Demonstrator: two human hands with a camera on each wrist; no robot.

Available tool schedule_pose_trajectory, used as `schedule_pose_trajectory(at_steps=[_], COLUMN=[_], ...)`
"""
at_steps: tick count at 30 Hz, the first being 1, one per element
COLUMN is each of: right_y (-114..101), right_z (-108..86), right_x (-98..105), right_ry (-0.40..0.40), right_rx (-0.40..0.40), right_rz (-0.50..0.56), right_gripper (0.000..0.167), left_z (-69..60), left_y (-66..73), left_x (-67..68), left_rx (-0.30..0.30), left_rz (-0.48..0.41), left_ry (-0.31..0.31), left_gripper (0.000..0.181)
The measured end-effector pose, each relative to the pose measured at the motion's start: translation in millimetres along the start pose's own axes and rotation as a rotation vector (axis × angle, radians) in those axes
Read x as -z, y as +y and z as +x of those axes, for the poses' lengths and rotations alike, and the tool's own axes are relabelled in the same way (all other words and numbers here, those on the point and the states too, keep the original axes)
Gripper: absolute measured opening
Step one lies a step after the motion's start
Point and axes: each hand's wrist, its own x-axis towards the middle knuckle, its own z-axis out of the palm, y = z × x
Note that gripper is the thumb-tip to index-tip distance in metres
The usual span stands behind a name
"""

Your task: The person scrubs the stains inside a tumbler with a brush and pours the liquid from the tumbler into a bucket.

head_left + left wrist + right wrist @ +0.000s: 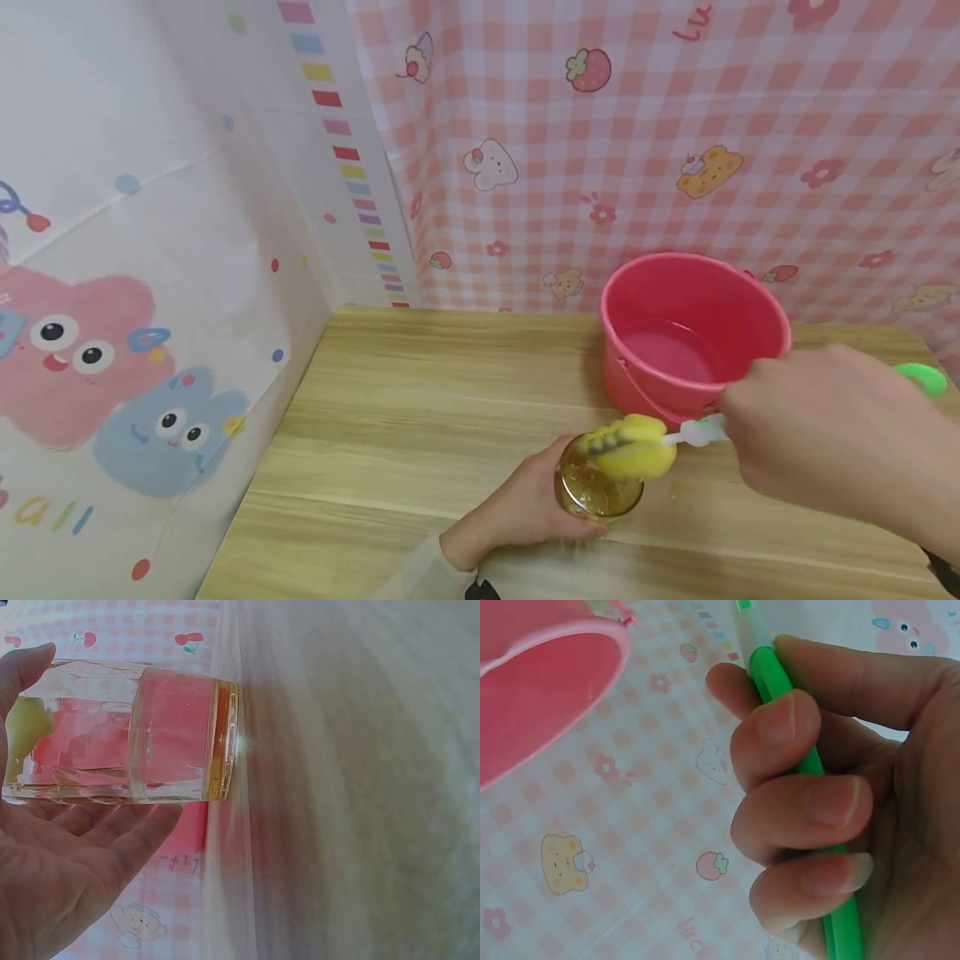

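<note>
My left hand (525, 500) grips an amber-tinted clear glass (600, 500) near the front of the wooden table. In the left wrist view, the thumb and fingers lie on opposite sides of the glass (172, 735), its base close to the tabletop; whether they touch I cannot tell. My right hand (832, 433) holds a cup brush by its green handle (780, 681), fingers curled round it. The brush's yellow sponge head (651, 458) is over the mouth of the glass, tilted, with part of it across the rim.
A pink bucket (622, 392) stands at the back right, behind the glass, with its handle hanging at the front. A pink checked cloth (525, 100) hangs behind the table (375, 400). A white printed sheet (225, 333) hangs on the left.
</note>
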Motion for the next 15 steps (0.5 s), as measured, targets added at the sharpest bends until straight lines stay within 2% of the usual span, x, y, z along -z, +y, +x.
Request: schedule_pose_trajectory(at_steps=[3,5,7,11,13,15], right_y=[1,3,3,5,5,6], right_z=[-9.0,-14.0,-18.3,-25.6,-28.7,-32.6], right_x=[-5,-8,-11,-13,-15,-19], right_ry=[0.13,0.182,0.151,0.01,0.001,0.045], right_rx=[0.048,0.07,0.059,0.004,-0.013,-0.012], right_rz=[-0.004,-0.001,0.002,-0.006,-0.021,-0.031], right_gripper=[0.044,0.044,0.045,0.048,0.046,0.043], left_z=[0.1,0.3,0.5,0.6,0.7,0.8], left_y=[0.7,1.1,1.5,1.7,1.7,1.3], left_x=[0.2,0.2,0.5,0.9,1.0,0.9], left_rx=[-0.005,-0.002,0.003,0.009,0.002,-0.003], left_rz=[-0.02,-0.03,-0.034,-0.028,-0.021,-0.011], left_ry=[-0.003,-0.005,-0.005,-0.004,-0.003,-0.001], left_gripper=[0.094,0.095,0.095,0.094,0.093,0.092])
